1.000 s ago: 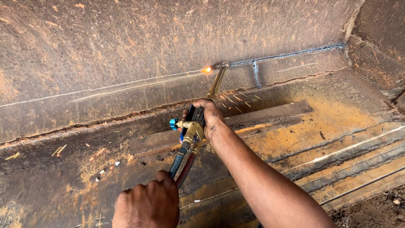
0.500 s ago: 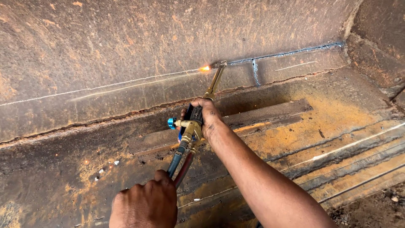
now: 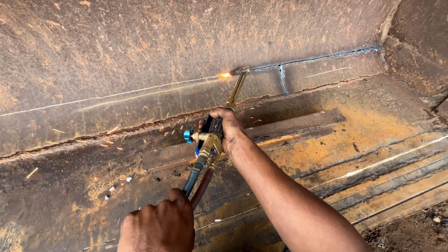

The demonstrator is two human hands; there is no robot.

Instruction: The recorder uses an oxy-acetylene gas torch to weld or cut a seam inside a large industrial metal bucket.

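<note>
My right hand (image 3: 227, 129) grips the brass body of a cutting torch (image 3: 212, 135) with a blue valve knob on its left side. The torch's thin brass neck runs up to its tip, where a small orange flame (image 3: 226, 75) burns against the rusty steel plate (image 3: 140, 51) on a chalk line. A fresh bluish cut (image 3: 317, 59) runs right from the tip. My left hand (image 3: 158, 227) is closed around the blue and red hoses (image 3: 195, 183) below the torch. Small sparks fly left of the flame.
A white chalk line (image 3: 93, 99) stretches left across the plate from the flame. Rusty ledges and ridged steel (image 3: 382, 154) lie lower right, with bare earth (image 3: 420, 224) at the corner. A short vertical cut (image 3: 281, 79) drops from the bluish line.
The flame and torch tip have crept slightly left along the chalk line. Both hands keep their grip and follow a little.
</note>
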